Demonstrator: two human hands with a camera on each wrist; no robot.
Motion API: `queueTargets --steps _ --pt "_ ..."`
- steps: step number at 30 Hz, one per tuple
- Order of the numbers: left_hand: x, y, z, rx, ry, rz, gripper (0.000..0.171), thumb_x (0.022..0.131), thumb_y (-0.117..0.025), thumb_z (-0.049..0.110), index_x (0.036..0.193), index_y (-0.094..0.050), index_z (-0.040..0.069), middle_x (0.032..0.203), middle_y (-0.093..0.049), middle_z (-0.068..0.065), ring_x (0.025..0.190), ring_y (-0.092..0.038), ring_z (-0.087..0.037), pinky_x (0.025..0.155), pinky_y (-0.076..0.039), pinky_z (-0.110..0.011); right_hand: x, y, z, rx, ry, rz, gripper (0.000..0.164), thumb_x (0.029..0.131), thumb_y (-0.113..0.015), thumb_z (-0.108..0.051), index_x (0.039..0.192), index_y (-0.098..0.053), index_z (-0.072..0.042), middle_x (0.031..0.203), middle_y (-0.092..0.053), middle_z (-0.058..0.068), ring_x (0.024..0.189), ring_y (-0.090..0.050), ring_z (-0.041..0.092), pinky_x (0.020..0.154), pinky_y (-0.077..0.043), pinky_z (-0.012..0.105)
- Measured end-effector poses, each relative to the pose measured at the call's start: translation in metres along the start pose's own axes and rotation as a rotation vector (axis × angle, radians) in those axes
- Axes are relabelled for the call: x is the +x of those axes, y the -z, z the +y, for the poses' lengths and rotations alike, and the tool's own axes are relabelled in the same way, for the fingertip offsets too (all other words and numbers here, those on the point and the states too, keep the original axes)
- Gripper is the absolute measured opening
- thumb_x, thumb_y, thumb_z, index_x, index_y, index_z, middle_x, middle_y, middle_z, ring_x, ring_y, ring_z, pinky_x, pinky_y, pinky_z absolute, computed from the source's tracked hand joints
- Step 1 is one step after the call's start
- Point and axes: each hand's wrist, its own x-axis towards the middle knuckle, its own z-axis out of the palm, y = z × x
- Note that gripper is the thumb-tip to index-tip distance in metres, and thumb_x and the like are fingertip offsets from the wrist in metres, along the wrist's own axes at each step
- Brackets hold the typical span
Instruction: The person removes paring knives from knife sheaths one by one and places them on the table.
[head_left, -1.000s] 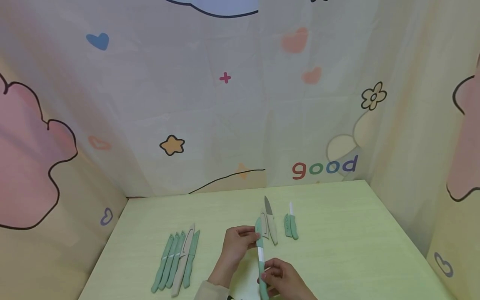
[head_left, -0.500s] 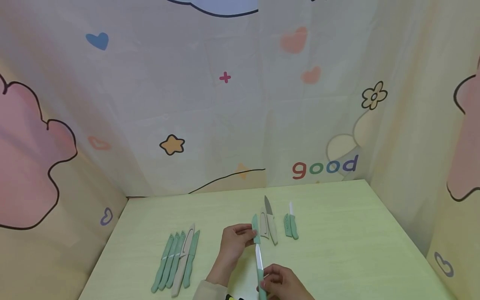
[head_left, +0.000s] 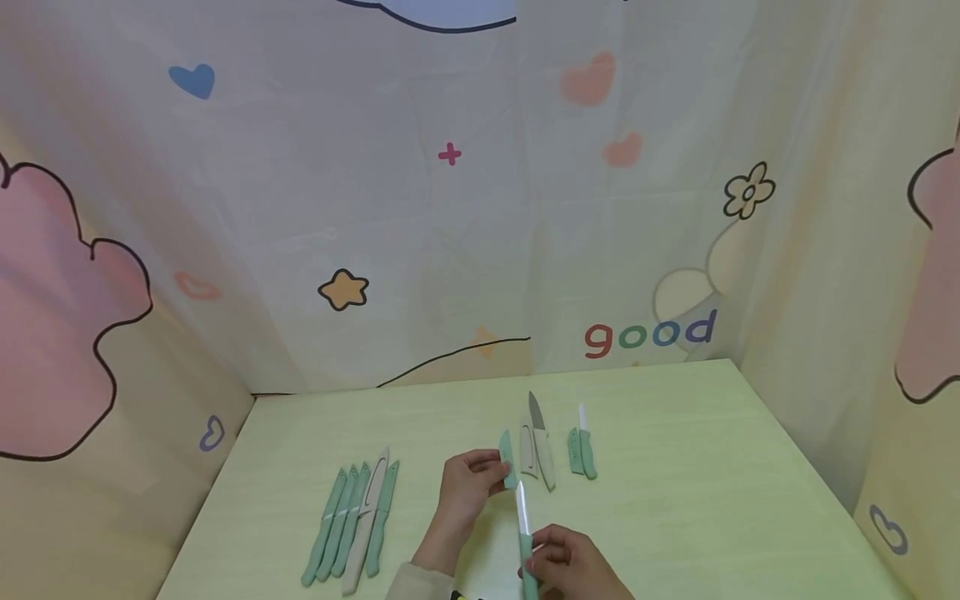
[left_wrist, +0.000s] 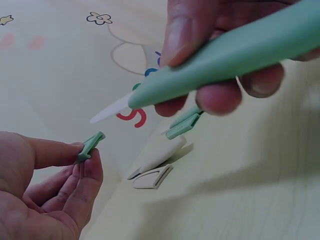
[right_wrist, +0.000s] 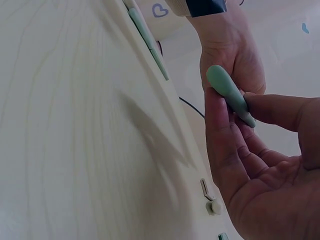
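Observation:
My left hand (head_left: 467, 485) pinches a green knife sheath (head_left: 507, 461) between thumb and fingers, above the table. Just below and right of it, my right hand (head_left: 568, 565) grips the green handle of a knife (head_left: 528, 568). Its pale blade is bare and points away from me, the tip close to the sheath's lower end. In the left wrist view the sheath (left_wrist: 91, 146) shows its open end, apart from the blade. The right wrist view shows the handle's rounded end (right_wrist: 220, 80) between thumb and fingers; the blade is hidden there.
A cream knife (head_left: 547, 461) lies beside its cream sheath (head_left: 528, 450) beyond my hands. To their right are a small green knife (head_left: 587, 457) and its green sheath (head_left: 575, 454). Several sheathed green knives and a cream sheathed knife (head_left: 362, 542) form a row at left.
The green sheath has come off the blade. My left hand has shifted slightly left with the sheath, while the right hand holds the bared knife lower and then a little right.

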Motion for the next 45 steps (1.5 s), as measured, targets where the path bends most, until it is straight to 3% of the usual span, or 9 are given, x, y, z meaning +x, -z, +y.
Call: queueTargets --steps 11,17,22,27,32,38,45 --pt "-0.011 0.001 -0.008 0.016 0.048 -0.055 0.027 0.083 -0.073 0.005 0.107 -0.066 -0.006 0.100 -0.070 -0.022 0.090 -0.065 -0.034 0.080 -0.059 -0.042 0.005 0.002 0.002 0.016 0.011 0.143 0.034 0.093 -0.064 -0.016 0.116 -0.057 0.007 0.091 -0.072 0.010 0.078 -0.065 0.025 0.064 -0.061 0.039" --pt "-0.016 0.001 -0.014 0.040 0.066 -0.089 0.031 0.081 -0.073 0.004 0.107 -0.064 -0.009 0.093 -0.071 -0.020 0.086 -0.065 -0.033 0.072 -0.061 -0.038 0.008 0.005 0.002 0.002 0.020 0.167 0.042 0.094 -0.064 -0.019 0.124 -0.054 0.008 0.096 -0.072 0.014 0.086 -0.065 0.025 0.067 -0.061 0.040" --pt "-0.020 0.001 -0.018 0.076 0.060 -0.131 0.027 0.081 -0.071 0.003 0.105 -0.065 -0.007 0.088 -0.073 -0.016 0.079 -0.067 -0.031 0.070 -0.062 -0.043 0.011 0.006 0.000 -0.009 0.026 0.181 0.040 0.096 -0.061 -0.020 0.126 -0.054 0.006 0.105 -0.070 0.019 0.088 -0.065 0.024 0.067 -0.061 0.040" --pt "-0.024 0.000 -0.020 0.071 0.062 -0.170 0.027 0.082 -0.071 0.004 0.106 -0.063 -0.006 0.088 -0.073 -0.016 0.077 -0.067 -0.032 0.068 -0.062 -0.043 0.015 0.008 0.001 -0.018 0.038 0.209 0.040 0.096 -0.060 -0.019 0.127 -0.055 0.005 0.101 -0.070 0.017 0.086 -0.065 0.026 0.065 -0.062 0.039" --pt "-0.026 0.001 -0.021 0.060 0.073 -0.171 0.028 0.082 -0.072 0.006 0.107 -0.064 -0.004 0.090 -0.073 -0.015 0.080 -0.066 -0.033 0.065 -0.062 -0.038 0.018 0.008 0.002 -0.013 0.029 0.217 0.041 0.095 -0.062 -0.020 0.127 -0.054 0.006 0.099 -0.070 0.016 0.080 -0.066 0.028 0.062 -0.061 0.036" --pt "-0.029 0.003 -0.019 0.073 0.083 -0.151 0.027 0.082 -0.071 0.003 0.107 -0.064 -0.006 0.089 -0.072 -0.015 0.077 -0.067 -0.028 0.068 -0.062 -0.044 0.019 0.006 0.001 -0.017 0.020 0.222 0.043 0.095 -0.063 -0.019 0.127 -0.054 0.008 0.096 -0.071 0.014 0.071 -0.066 0.027 0.060 -0.060 0.034" --pt "-0.031 0.004 -0.023 0.083 0.072 -0.141 0.027 0.080 -0.073 0.005 0.105 -0.065 -0.002 0.086 -0.072 -0.012 0.073 -0.067 -0.026 0.065 -0.062 -0.040 0.026 0.004 0.003 0.008 0.016 0.253 0.043 0.094 -0.064 -0.020 0.129 -0.055 0.004 0.094 -0.071 0.012 0.072 -0.065 0.027 0.057 -0.059 0.034"
